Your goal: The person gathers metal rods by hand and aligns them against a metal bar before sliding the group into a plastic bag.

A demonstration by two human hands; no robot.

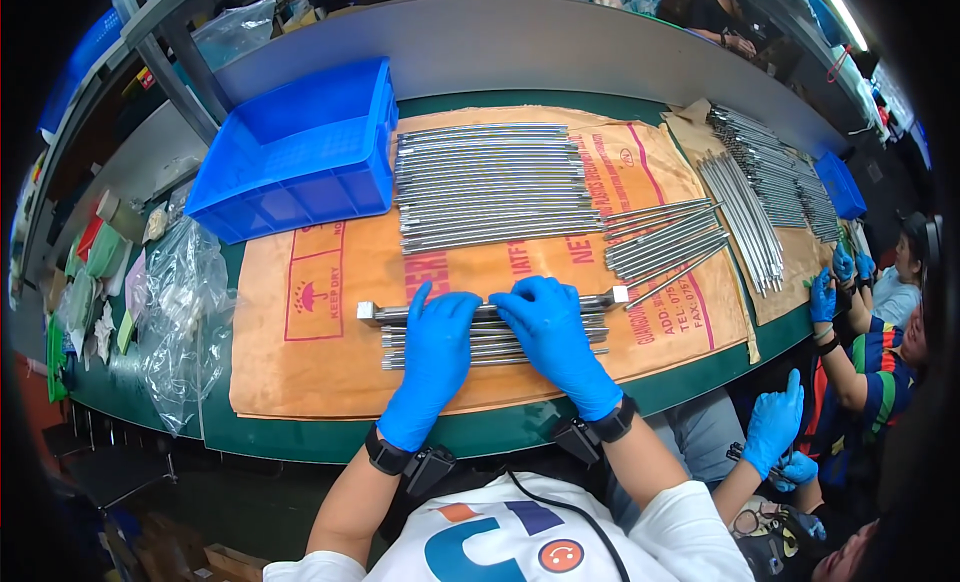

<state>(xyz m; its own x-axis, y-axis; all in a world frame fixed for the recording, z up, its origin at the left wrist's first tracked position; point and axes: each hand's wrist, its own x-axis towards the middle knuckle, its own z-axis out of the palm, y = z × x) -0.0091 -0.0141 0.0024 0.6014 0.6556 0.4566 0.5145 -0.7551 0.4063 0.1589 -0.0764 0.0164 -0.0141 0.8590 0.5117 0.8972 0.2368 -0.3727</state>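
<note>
1. The left hand and the right hand, both in blue gloves, are laid flat side by side on a small batch of metal rods near the front edge of the tabletop.
2. Both hands are spread, palms down, with the fingers reaching forward over the rods; nothing is pinched or closed around. The fingertips rest against a longer square-ended bar lying across the far side of the batch, probably so that the bar serves as a straight edge against which the rods are pressed together and kept parallel.
3. The batch lies on a sheet of brown printed sacking, which appears to be spread to cushion the metal and stop it rolling on the green surface.
4. Farther back on the same sheet a larger stack of rods is laid in neat parallel rows, and a looser bundle is fanned at an angle just to its right.
5. A blue plastic crate stands at the back left, touching the sheet's corner.
6. Clear plastic bags are heaped at the left edge.
7. To the right, more rods lie before other seated people, whose gloved hands are kept well apart from the wearer's own.
</note>
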